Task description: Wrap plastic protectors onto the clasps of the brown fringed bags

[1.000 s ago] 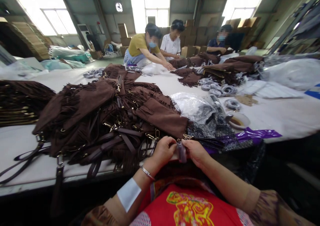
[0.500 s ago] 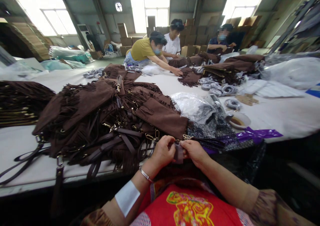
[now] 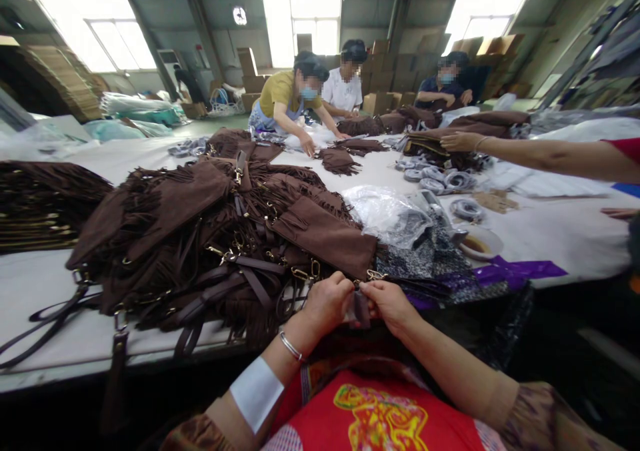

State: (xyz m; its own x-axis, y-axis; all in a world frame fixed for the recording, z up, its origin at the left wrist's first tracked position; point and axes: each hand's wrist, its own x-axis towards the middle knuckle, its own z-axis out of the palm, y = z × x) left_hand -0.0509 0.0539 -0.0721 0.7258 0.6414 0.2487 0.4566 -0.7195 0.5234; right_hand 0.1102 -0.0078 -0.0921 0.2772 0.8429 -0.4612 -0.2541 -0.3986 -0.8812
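My left hand (image 3: 327,299) and my right hand (image 3: 393,304) meet at the table's front edge, fingers pinched. Between them hangs a small greyish, thin strip (image 3: 360,310), perhaps film or tissue; its exact kind is unclear. Both hands grip it just below a gold-coloured clasp (image 3: 375,274) at the corner of a brown fringed bag (image 3: 325,234). That bag lies on a heap of similar brown bags (image 3: 160,204), with dark straps (image 3: 255,278) and gold hardware trailing toward me. My fingertips partly hide the spot where the strip meets the hardware.
Crumpled clear plastic (image 3: 387,214), a bowl with brown liquid (image 3: 477,243), purple plastic (image 3: 520,271) and grey rolls (image 3: 435,178) lie rightward. A stack of bags (image 3: 45,204) is left. Across the table are several people; another person's arm (image 3: 540,154) reaches in from the right.
My hands stay almost in place, the strip shifting slightly between them. Another person's arm has come in from the right. The person in yellow has drawn a brown bag leftward across the table.
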